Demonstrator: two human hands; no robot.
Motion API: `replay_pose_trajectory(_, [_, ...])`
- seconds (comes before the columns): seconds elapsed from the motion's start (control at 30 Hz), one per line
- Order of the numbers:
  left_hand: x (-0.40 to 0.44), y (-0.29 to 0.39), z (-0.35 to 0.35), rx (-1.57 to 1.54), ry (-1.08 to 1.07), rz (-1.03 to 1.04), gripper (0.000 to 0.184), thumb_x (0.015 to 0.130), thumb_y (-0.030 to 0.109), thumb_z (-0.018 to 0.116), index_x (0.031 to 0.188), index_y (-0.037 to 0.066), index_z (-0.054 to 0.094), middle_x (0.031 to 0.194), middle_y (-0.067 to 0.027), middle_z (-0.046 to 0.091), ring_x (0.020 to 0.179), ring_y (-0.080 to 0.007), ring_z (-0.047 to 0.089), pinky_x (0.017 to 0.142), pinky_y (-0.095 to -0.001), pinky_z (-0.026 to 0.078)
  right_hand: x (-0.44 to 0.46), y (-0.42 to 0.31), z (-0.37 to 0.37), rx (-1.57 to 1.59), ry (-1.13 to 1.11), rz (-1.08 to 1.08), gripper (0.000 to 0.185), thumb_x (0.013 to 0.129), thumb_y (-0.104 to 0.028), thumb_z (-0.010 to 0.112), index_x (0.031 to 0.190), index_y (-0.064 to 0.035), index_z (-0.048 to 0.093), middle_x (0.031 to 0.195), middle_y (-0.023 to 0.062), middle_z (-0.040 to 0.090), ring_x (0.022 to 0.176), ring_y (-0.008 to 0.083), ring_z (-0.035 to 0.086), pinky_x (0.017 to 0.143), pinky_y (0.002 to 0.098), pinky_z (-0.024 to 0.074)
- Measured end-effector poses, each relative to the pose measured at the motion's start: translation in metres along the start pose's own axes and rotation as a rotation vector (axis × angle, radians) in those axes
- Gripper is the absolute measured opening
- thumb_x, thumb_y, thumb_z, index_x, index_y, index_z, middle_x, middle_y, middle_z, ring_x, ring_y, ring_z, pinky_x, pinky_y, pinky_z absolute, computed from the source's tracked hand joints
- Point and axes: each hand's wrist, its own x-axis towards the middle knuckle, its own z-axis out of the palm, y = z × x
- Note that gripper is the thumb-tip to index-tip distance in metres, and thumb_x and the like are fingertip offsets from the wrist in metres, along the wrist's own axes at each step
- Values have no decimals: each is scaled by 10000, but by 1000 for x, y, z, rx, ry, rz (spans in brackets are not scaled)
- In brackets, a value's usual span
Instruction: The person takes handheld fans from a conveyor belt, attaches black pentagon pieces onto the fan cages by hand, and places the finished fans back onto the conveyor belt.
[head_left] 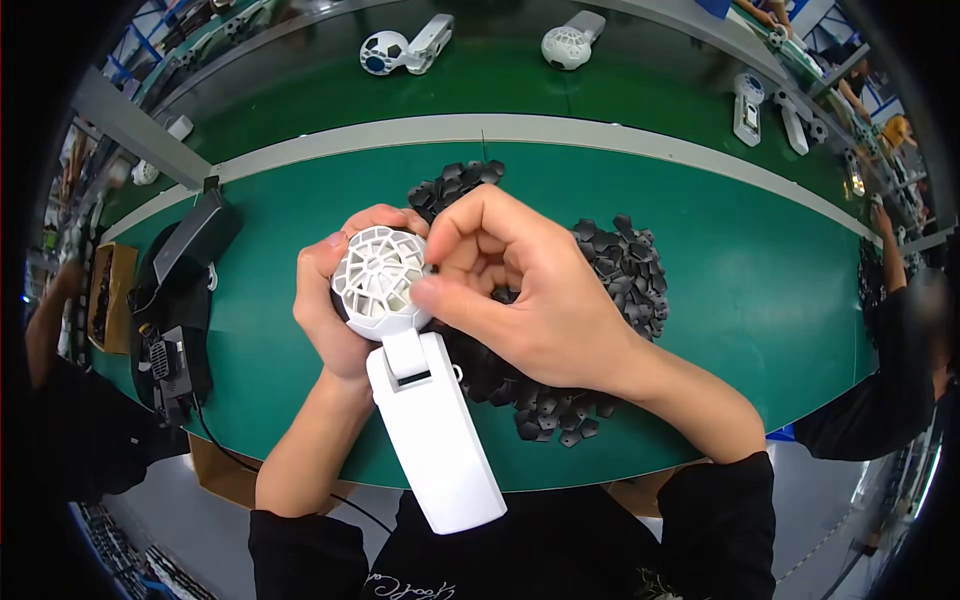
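My left hand (335, 300) is wrapped round the head of a white handheld fan (440, 440), whose round grille (378, 262) has a football-like pattern of open cells and faces up. The fan's flat handle hangs down toward my body, joined at a hinge. At the right edge of the grille, the thumb and forefinger of my right hand (530, 290) are closed together. Whatever lies between those fingertips is hidden. Under and behind my right hand spreads a pile of small black five-sided pieces (625, 275).
On the green conveyor (300, 105) beyond the rail lie several more fans, among them a black-and-white one (385, 52). A black device with a cable (180, 350) and a cardboard box (115, 300) stand at the left. Other people work at both sides.
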Motion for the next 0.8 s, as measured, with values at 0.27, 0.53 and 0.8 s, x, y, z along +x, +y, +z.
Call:
replay_pose_trajectory(0.27, [1, 2, -8, 5, -259, 50, 451, 832, 364, 342, 959, -18, 545, 899, -180, 554, 827, -286, 569, 567, -349, 534, 3, 8, -5, 312, -101, 265, 236, 865, -168, 624, 920, -38, 435, 739, 41, 567, 607, 76, 549, 503, 221, 477])
replay_pose_trajectory(0.53, [0, 7, -5, -58, -343, 114, 459, 842, 366, 334, 963, -26, 538, 915, -199, 535, 814, -318, 566, 587, -355, 537, 5, 25, 1, 635, -228, 442, 311, 878, -307, 588, 909, -49, 418, 742, 72, 573, 575, 98, 568, 475, 272, 539])
replay_pose_trajectory(0.8, [0, 10, -8, 23, -353, 99, 455, 840, 358, 339, 956, -37, 534, 911, -209, 538, 814, -307, 567, 597, -353, 537, 5, 17, -2, 512, -240, 425, 313, 888, -326, 567, 889, -44, 432, 749, 74, 568, 575, 104, 569, 478, 277, 553])
